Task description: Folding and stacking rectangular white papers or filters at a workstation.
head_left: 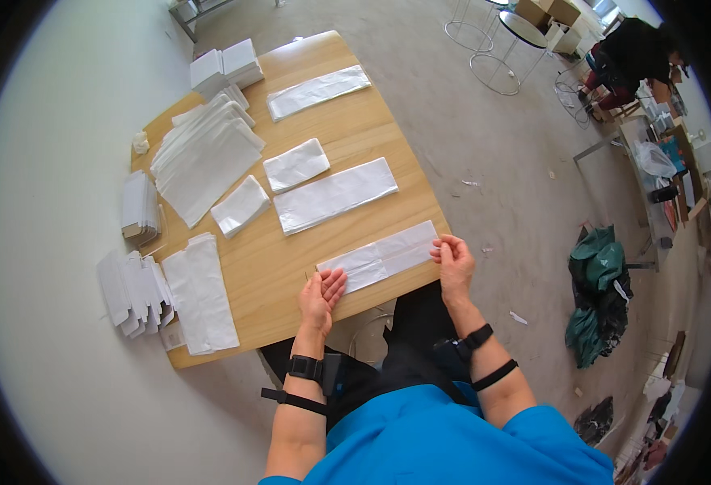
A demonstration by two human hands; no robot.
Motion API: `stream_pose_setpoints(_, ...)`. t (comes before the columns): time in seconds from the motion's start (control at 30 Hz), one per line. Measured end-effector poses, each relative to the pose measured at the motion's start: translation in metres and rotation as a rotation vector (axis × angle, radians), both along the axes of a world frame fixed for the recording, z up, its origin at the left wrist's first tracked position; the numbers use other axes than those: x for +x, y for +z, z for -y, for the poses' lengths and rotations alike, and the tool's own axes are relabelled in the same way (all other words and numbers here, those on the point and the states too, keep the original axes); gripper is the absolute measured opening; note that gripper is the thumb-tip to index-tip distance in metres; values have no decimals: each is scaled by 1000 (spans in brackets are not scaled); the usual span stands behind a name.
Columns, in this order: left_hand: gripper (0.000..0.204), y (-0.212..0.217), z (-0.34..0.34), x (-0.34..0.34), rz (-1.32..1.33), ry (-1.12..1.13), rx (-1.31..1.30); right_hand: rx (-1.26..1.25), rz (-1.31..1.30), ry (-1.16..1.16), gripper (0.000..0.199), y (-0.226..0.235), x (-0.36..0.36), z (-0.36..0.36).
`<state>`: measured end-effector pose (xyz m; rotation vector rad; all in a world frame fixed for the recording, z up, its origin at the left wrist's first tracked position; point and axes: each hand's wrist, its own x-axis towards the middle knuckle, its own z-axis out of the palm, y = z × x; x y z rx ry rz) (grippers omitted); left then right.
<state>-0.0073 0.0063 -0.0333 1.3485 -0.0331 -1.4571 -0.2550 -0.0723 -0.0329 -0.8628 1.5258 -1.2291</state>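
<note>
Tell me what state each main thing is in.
Nearest white strip: flat, creased
Left hand: open, fingers loosely curled
Right hand: fingers curled at the strip's end
White sheet pile: fanned out, overlapping
Far white stacks: side by side
Green plastic: crumpled

A long, creased white strip point(388, 254) lies near the wooden table's edge point(291, 325).

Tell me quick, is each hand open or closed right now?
Left hand: open, loosely curled, at the white sheet's left end.
Right hand: curled at its right end; grip can't be told.
</note>
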Motion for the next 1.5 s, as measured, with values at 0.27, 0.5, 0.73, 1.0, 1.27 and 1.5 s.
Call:
stream_pose_setpoints(0.27,28,16,-22,16,-44,166,-176,-67,-196,306,13,20,23,-11)
stream_pose_setpoints(0.5,20,24,-50,35,537,93,-83,-234,-412,554,9,39,84,20)
stream_pose_setpoints(0.73,21,8,-32,25,442,-33,-68,-384,-524,627,13,18,179,72)
stream_pose_setpoints(1.0,22,11,-11,42,435,7,-107,-330,-730,645,17,-23,202,98)
stream_pose_setpoints(1.27,35,22,95,60,875,25,44,-367,-528,571,13,-25,198,102)
stream_pose_setpoints(1.5,35,8,135,68,1358,-36,233,-232,-507,580,32,3,196,82)
